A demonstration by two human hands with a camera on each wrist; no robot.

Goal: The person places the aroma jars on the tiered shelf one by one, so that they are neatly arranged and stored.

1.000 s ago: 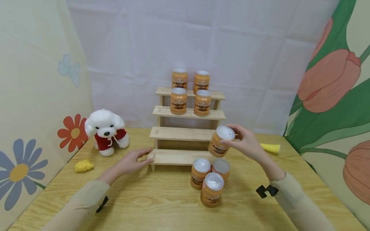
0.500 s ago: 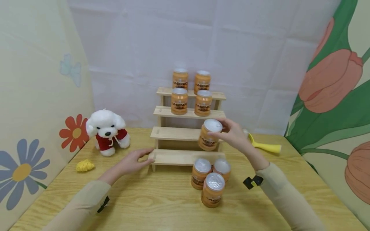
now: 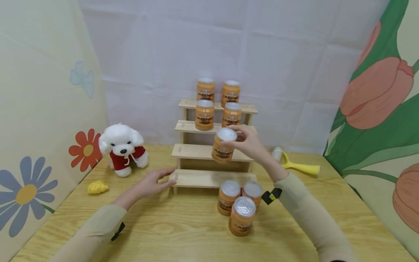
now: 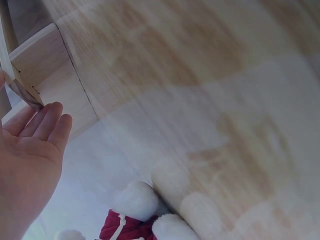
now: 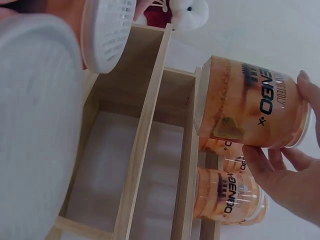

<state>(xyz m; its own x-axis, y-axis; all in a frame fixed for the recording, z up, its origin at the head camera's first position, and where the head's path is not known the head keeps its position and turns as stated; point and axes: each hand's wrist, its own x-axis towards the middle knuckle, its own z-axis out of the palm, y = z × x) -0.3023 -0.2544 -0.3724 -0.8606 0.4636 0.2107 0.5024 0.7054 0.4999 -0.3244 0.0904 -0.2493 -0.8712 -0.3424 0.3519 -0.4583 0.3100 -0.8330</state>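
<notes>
by the way the cans lie, filling the wooden rack (image 3: 193,177) looks about half done; two cans (image 3: 205,90) stand upright on the top tier and two more (image 3: 204,117) on the tier below; one orange can (image 3: 222,151) is in the right hand (image 3: 247,142), gripped between thumb and fingers near its lid, slightly tilted, in front of the third tier down; whether its base touches the board i cannot tell; three cans (image 3: 242,219) remain on the bench (image 3: 163,233), clustered before the rack's right end, where they might get in the way of reaching the lowest tier; the left hand (image 3: 154,183) lightly pinches that tier's left end, holding no can; a plush dog (image 3: 123,148) and yellow yarn (image 3: 97,187) sit off to the left; a yellow-handled tool (image 3: 305,167) lies at the right, seemingly out of the way
</notes>
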